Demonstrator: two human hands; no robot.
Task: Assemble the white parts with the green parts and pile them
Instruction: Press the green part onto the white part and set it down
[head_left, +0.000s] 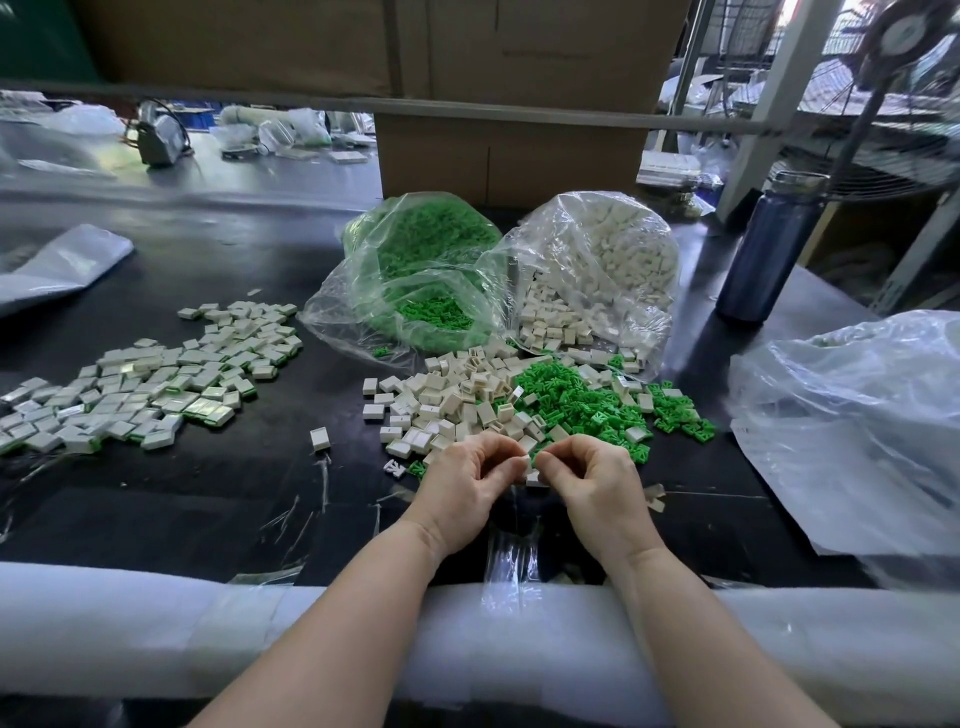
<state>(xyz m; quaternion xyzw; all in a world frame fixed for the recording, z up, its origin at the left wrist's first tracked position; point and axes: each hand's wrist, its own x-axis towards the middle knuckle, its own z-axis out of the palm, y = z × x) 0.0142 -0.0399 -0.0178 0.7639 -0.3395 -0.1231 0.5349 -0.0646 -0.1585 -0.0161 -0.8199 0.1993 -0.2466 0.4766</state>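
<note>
My left hand (467, 483) and my right hand (592, 483) meet fingertip to fingertip over the table's near middle, both with curled fingers. Between them they pinch a small white part (524, 460); whether a green part is in my right fingers I cannot tell. Just beyond lies a loose heap of white parts (457, 400) and, to its right, a heap of green parts (587, 405). A spread pile of assembled white-and-green pieces (156, 384) lies at the left.
Two open clear bags stand behind the heaps, one of green parts (426, 260), one of white parts (613, 254). A dark blue bottle (769, 249) stands at the right, a crumpled plastic bag (857, 426) nearer. A cardboard box (509, 156) is at the back, white foam padding (156, 618) along the near edge.
</note>
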